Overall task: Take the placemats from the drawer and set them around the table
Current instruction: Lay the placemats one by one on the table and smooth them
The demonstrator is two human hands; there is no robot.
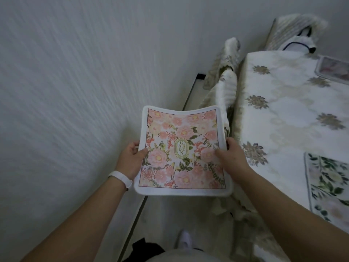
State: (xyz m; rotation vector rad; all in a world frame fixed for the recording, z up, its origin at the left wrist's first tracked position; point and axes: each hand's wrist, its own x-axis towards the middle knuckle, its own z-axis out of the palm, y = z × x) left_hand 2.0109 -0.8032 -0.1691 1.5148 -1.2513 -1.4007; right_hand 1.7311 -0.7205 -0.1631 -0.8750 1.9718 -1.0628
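Observation:
I hold a pink floral placemat point(181, 148) with a white border level in front of me, over the floor beside the table. My left hand point(132, 157) grips its left edge, thumb on top. My right hand point(232, 159) grips its right edge, thumb on the print. The table point(279, 110), under a white cloth with gold flowers, stands to my right. A green-leaf placemat point(328, 186) lies on the table's near right part. Another placemat point(334, 68) lies at the far right, cut off by the frame edge.
A white textured wall point(66, 91) fills the left side, close to me. A chair point(222, 80) draped in pale cloth stands between wall and table. A second covered chair point(294, 33) is at the table's far end. My feet show on the pale floor point(170, 214).

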